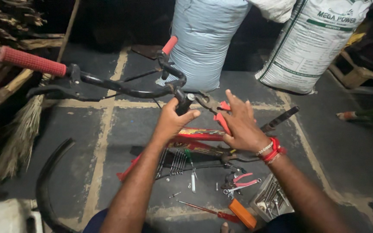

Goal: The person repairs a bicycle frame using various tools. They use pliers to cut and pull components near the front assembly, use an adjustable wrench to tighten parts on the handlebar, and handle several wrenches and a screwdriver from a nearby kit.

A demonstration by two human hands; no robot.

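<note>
Fingers [185, 115] of the left hand [171, 121] wrap the black handlebar stem [184, 103]; the right hand [240, 125] closes on red-handled pliers [221, 120] beside it, above the red bicycle frame [195, 134]. Beyond stands a pale blue sack [203, 39].

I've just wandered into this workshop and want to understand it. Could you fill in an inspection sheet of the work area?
Surface: dark paved floor with pale joints.
Job's things: black handlebar with red grips, red bike frame, red-handled pliers.
Clutter: spanners, screwdriver, second pliers, tray of tools.
Grips: left hand clasps the stem; right hand on the pliers.
Cables: thin brake cable.
Surroundings: two sacks, broom, stacked wood.
</note>
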